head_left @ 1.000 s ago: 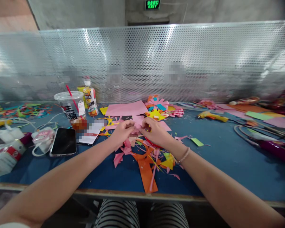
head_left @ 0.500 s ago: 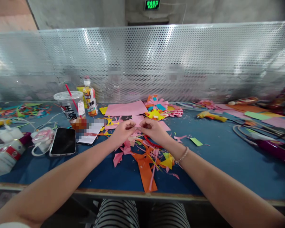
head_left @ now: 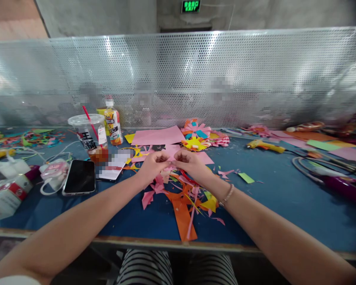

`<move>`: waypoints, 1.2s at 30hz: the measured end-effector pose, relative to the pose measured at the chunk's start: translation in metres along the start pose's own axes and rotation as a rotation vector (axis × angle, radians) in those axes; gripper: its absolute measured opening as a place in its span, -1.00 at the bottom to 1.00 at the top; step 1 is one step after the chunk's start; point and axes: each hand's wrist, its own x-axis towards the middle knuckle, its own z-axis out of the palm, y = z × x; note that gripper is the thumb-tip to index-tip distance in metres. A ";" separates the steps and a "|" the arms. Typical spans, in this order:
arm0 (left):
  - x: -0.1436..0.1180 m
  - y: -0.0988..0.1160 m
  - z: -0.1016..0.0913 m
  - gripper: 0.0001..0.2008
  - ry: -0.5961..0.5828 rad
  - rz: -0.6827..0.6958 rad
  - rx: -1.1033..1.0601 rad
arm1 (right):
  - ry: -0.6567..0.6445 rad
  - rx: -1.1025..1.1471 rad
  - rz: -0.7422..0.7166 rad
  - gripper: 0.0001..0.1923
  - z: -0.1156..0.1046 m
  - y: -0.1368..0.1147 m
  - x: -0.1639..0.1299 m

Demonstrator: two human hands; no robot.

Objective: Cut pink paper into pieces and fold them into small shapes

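Observation:
My left hand [head_left: 152, 165] and my right hand [head_left: 189, 163] meet over the middle of the blue table [head_left: 284, 206]. Both pinch a small piece of pink paper [head_left: 172, 152] between fingertips and thumbs. Beneath them lies a heap of paper scraps [head_left: 180, 194] in pink, orange and yellow, with a long orange strip [head_left: 183, 215] pointing toward me. A red loop, possibly scissor handles [head_left: 187, 177], shows under my right wrist.
A phone [head_left: 79, 177], a lidded drink cup with a red straw [head_left: 88, 132] and a bottle [head_left: 113, 124] stand at the left. A pink sheet [head_left: 157, 135] and paper flowers [head_left: 199, 136] lie behind my hands. A yellow glue gun [head_left: 265, 145] and cables are at the right. A perforated metal screen [head_left: 195, 75] backs the table.
My hands have drawn slightly closer together and lifted a little, the fingertips working the pink paper. Nothing else on the table has moved.

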 end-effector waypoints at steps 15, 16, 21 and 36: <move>-0.004 0.011 0.005 -0.97 0.004 -0.095 -0.122 | 0.013 -0.010 -0.047 -0.81 0.001 0.001 -0.001; -0.004 0.012 0.005 -0.97 0.002 -0.101 -0.121 | 0.010 -0.014 -0.045 -0.82 0.000 0.001 -0.001; -0.004 0.012 0.004 -0.95 -0.021 -0.085 -0.100 | 0.005 0.005 -0.005 -0.83 0.000 -0.001 -0.002; -0.005 0.014 0.004 -0.93 -0.027 -0.037 -0.008 | -0.019 0.149 0.101 -0.86 0.000 -0.003 -0.001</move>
